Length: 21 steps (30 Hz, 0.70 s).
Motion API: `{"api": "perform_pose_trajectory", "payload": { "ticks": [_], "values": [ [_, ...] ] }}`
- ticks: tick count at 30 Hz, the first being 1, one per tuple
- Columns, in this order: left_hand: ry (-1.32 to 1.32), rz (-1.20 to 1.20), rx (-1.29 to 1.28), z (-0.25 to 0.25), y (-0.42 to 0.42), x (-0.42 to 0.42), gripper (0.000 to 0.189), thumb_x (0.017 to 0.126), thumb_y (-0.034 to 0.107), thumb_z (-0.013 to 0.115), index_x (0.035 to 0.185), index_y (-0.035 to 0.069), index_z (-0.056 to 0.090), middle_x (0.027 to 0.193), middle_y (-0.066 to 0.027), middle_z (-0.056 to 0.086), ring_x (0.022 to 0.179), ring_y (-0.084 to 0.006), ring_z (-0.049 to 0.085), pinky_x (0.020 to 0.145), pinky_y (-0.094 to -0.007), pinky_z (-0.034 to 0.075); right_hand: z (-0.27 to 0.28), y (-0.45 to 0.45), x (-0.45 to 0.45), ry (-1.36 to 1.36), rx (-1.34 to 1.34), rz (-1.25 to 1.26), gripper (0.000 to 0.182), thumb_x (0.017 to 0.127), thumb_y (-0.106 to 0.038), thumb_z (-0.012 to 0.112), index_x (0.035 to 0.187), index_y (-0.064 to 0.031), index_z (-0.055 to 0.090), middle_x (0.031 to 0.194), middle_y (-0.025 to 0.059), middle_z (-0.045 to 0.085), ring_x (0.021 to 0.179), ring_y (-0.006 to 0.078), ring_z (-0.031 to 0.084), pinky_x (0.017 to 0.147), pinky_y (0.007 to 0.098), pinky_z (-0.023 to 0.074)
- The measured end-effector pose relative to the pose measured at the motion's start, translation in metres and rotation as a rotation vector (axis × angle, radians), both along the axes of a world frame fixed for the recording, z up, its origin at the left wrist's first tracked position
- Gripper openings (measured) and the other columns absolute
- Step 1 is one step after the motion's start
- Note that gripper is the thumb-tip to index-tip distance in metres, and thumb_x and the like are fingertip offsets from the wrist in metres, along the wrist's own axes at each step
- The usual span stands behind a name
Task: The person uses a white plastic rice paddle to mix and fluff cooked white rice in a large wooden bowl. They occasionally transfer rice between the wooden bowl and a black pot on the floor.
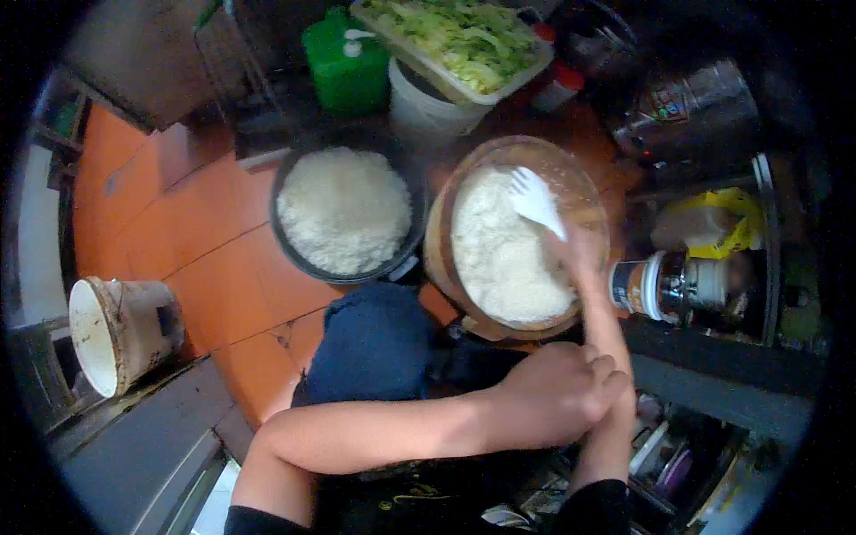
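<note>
My right hand (580, 253) grips a white plastic rice paddle (536, 200) with a pronged end. The paddle is over the white cooked rice (498, 257) in a round wooden tub (441, 200), its prongs near the rice's far edge. My left hand (568, 394) crosses my body with curled fingers and lies against my right forearm (612, 348); whether it grips the arm is hidden. Left of the tub stands a dark round pot (275, 234), heaped with white grains (344, 210) that look like rice.
A tray of chopped leafy greens (468, 47) rests on a white bucket (428, 107), beside a green jug (344, 67). A stained bucket (127, 334) lies left on orange tiles (227, 267). Right are a lidded container (635, 287), a yellow bag (725, 221) and a metal canister (689, 103).
</note>
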<state>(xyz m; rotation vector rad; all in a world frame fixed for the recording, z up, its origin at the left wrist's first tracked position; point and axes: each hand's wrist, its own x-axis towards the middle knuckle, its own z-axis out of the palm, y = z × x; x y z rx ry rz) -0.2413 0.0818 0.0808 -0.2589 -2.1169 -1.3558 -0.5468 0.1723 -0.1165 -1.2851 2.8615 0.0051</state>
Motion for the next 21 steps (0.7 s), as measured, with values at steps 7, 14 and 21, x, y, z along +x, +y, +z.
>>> {"api": "perform_pose_trajectory", "payload": {
  "ticks": [7,14,21],
  "values": [
    [0.031,0.021,-0.01,-0.004,0.008,0.0,0.018,0.076,0.016,0.066,0.087,0.002,0.066,0.082,-0.011,0.065,0.08,-0.0278,0.067,0.067,-0.0414,0.056,-0.017,-0.03,0.044,-0.348,-0.051,0.136,0.037,0.087,-0.032,0.077,0.113,-0.0058,0.074,0.095,0.0188,0.075,0.088,0.035,0.073,0.077,0.0443,0.0558],
    [-0.067,0.018,-0.117,-0.011,0.022,0.002,0.024,0.076,0.019,0.065,0.088,0.001,0.072,0.096,-0.0147,0.069,0.094,-0.0301,0.068,0.079,-0.0369,0.056,-0.051,-0.005,0.054,-0.696,-0.258,0.039,0.028,0.088,-0.025,0.078,0.104,-0.0022,0.076,0.084,0.0079,0.074,0.075,0.0109,0.065,0.069,0.0315,0.0529],
    [0.078,0.026,-0.039,-0.01,0.006,-0.001,0.018,0.076,0.015,0.063,0.086,0.0,0.066,0.09,-0.0157,0.068,0.082,-0.0318,0.069,0.061,-0.0414,0.055,-0.037,0.017,0.05,-0.758,-0.342,0.031,0.027,0.087,-0.025,0.08,0.099,-0.0006,0.074,0.086,0.0048,0.074,0.078,0.0114,0.064,0.072,0.0312,0.0524]
  ]
}}
